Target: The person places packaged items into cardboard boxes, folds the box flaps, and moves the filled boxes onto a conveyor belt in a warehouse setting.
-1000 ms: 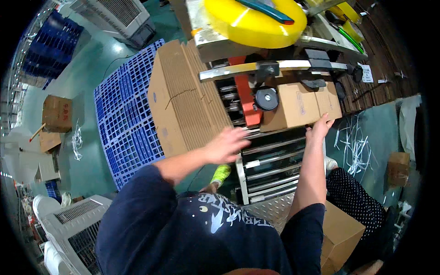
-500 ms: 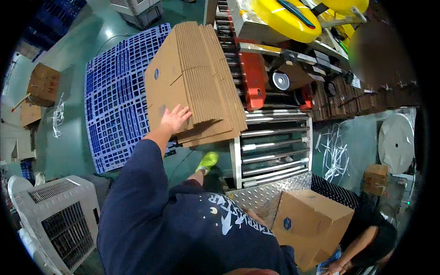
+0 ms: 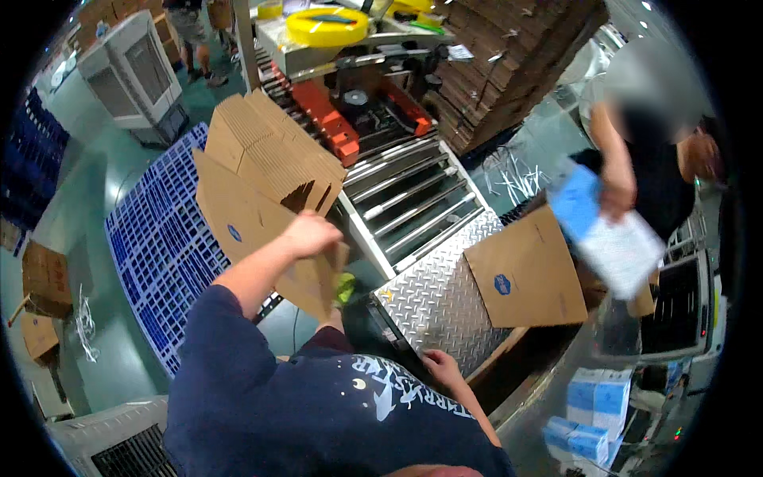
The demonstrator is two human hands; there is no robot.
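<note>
My left hand (image 3: 311,235) is closed on the upper edge of a flattened cardboard box (image 3: 258,219), which tilts away from the stack of folded cardboard boxes (image 3: 278,151) behind it. A blue oval mark shows on its face. My right hand (image 3: 443,370) rests by the near edge of the metal tread plate (image 3: 433,310), fingers loosely bent and apart, with nothing visible in them. Right of the plate stands a cardboard box (image 3: 524,274) with a blue mark; a dark opening shows below it.
A blue plastic pallet (image 3: 167,246) lies on the left. The roller conveyor (image 3: 413,199) runs beyond the plate to a machine with red side guides (image 3: 326,119). At right, a co-worker's hand (image 3: 617,195) holds blue and white packs (image 3: 616,246). Bundled cardboard (image 3: 501,71) rises behind.
My left hand has gone from lying open on the stack to gripping one flattened box, now pulled toward me. My right hand has come into view. The view has turned right.
</note>
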